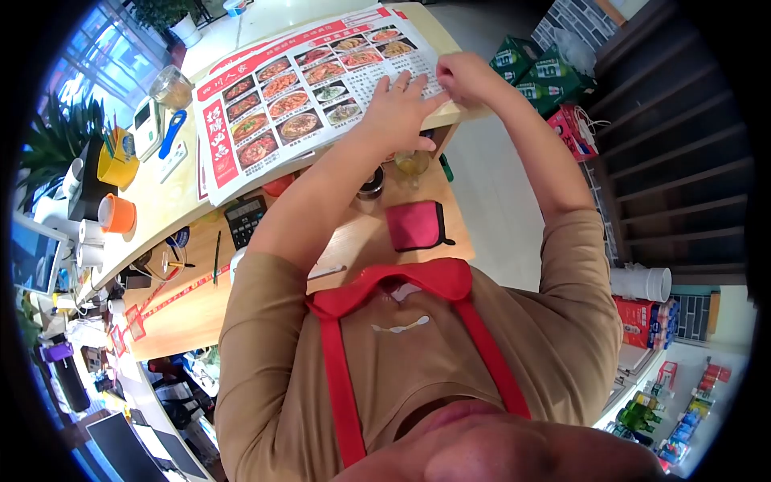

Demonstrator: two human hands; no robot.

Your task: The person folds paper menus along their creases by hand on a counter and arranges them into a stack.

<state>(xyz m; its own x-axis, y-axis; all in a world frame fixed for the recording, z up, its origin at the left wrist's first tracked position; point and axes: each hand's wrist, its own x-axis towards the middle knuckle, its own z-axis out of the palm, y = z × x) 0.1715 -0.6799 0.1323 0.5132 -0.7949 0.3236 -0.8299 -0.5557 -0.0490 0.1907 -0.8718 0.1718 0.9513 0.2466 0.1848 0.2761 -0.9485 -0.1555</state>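
Note:
A stack of large printed menu sheets (289,88), with red borders and dish photos, lies on the wooden counter top. My left hand (399,112) rests on the sheets near their right side, fingers spread and flat. At the right edge of the stack, the fingers of my right hand (467,78) are curled in a pinch on the menu's edge. Exactly how many sheets they grip is hidden. Under the left wrist, on a lower shelf, stand a glass cup (412,163) and a dark round container (371,185).
A pink and black pouch (415,226) and a calculator (245,218) lie on the lower shelf. A glass jar (171,88), a blue-handled tool (173,134), a yellow pen holder (117,157) and an orange cup (117,214) line the left side. Green boxes (546,76) stand at right.

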